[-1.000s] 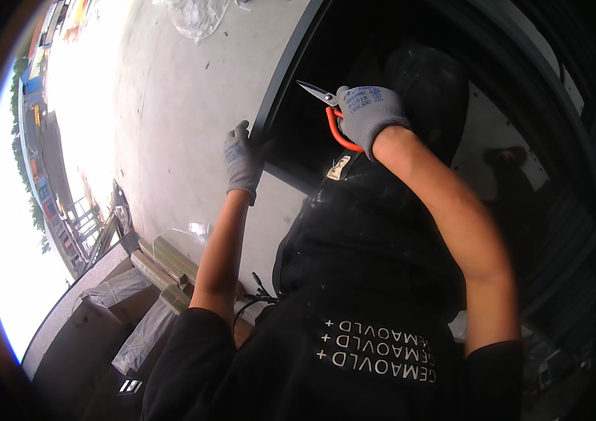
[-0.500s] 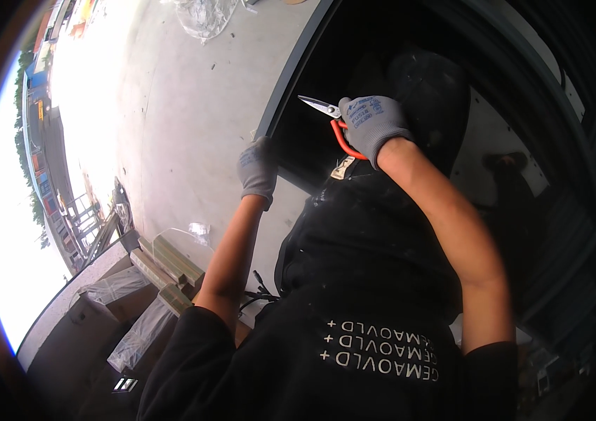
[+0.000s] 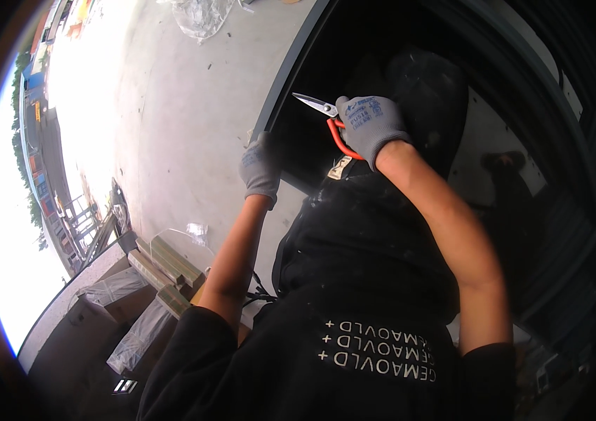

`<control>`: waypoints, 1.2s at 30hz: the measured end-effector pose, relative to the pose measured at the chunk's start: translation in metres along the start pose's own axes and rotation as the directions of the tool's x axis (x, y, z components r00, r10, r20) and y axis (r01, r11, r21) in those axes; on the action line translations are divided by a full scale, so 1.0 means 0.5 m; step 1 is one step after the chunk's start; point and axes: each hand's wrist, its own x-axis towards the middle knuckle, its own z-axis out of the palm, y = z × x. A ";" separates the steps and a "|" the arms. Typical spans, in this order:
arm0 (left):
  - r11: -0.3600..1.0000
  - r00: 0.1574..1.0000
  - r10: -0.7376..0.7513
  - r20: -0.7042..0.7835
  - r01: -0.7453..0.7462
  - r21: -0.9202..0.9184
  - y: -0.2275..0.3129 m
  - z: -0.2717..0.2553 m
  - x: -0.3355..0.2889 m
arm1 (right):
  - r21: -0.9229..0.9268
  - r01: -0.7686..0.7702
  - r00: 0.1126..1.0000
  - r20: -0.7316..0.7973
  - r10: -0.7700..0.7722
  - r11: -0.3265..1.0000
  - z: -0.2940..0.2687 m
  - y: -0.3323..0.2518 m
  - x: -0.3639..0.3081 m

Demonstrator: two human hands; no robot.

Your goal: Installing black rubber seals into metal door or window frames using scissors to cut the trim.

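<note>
In my right hand point(image 3: 373, 126), a grey printed work glove wraps round a pair of scissors point(image 3: 334, 135) with red handles. Their silver blades point up and left, over the dark panel. My left hand point(image 3: 260, 170), gloved in grey too, is closed at the near left corner of a dark grey frame point(image 3: 280, 88). Its fingertips are partly hidden and smeared. The frame's glossy black panel point(image 3: 501, 133) mirrors a dim reflection. A pale tag point(image 3: 340, 168) lies at my clothing just below the scissors.
Crumpled clear plastic point(image 3: 201, 15) lies on the concrete floor point(image 3: 192, 105) at the far left. Long wrapped profiles point(image 3: 164, 263) and plastic-covered boxes point(image 3: 117, 291) are piled at the lower left, beside my left arm. Bright outdoor light comes in beyond.
The scissors and right hand have shifted very slightly left. My left hand stays at the frame corner, with only a small shift.
</note>
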 end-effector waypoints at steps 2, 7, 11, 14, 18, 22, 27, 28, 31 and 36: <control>0.998 1.000 0.020 0.012 -0.021 0.052 0.002 0.001 0.001 | 0.022 -0.010 1.000 -0.006 0.011 1.000 0.002 0.000 -0.001; 0.977 0.990 0.124 0.069 -0.134 0.168 0.032 0.028 0.008 | 0.039 -0.027 1.000 -0.013 0.028 0.999 0.004 0.000 0.002; 0.976 0.989 0.133 -0.056 -0.121 0.182 0.051 0.046 -0.008 | 0.045 -0.012 0.999 -0.039 0.013 0.999 0.003 0.004 -0.002; 0.961 0.976 0.193 -0.100 -0.168 0.221 0.043 0.042 -0.011 | 0.048 -0.014 0.999 -0.046 0.016 0.999 0.001 0.005 -0.005; 0.978 0.967 0.130 -0.221 -0.088 0.190 0.023 0.036 0.001 | 0.035 -0.027 1.000 -0.008 0.028 0.999 -0.002 0.005 -0.001; 0.954 0.968 0.159 -0.194 -0.100 0.284 0.012 0.044 0.010 | 0.017 0.004 1.000 0.016 -0.004 1.000 -0.005 0.003 0.005; 0.956 0.972 0.150 -0.181 -0.096 0.276 0.014 0.041 0.008 | -0.021 0.021 0.999 0.031 -0.021 1.000 -0.004 0.000 0.008; 0.953 0.976 0.134 -0.172 -0.079 0.293 0.015 0.035 0.009 | -0.031 0.023 0.999 0.028 -0.022 0.999 -0.004 0.000 0.008; 0.942 0.979 0.083 -0.187 -0.016 0.337 0.018 0.019 0.010 | -0.012 0.011 1.000 0.025 -0.010 1.000 -0.003 0.005 0.008; 0.950 0.902 0.102 -0.420 0.037 0.309 0.008 0.011 0.014 | 0.064 0.008 1.000 0.022 -0.010 0.998 -0.006 0.008 0.009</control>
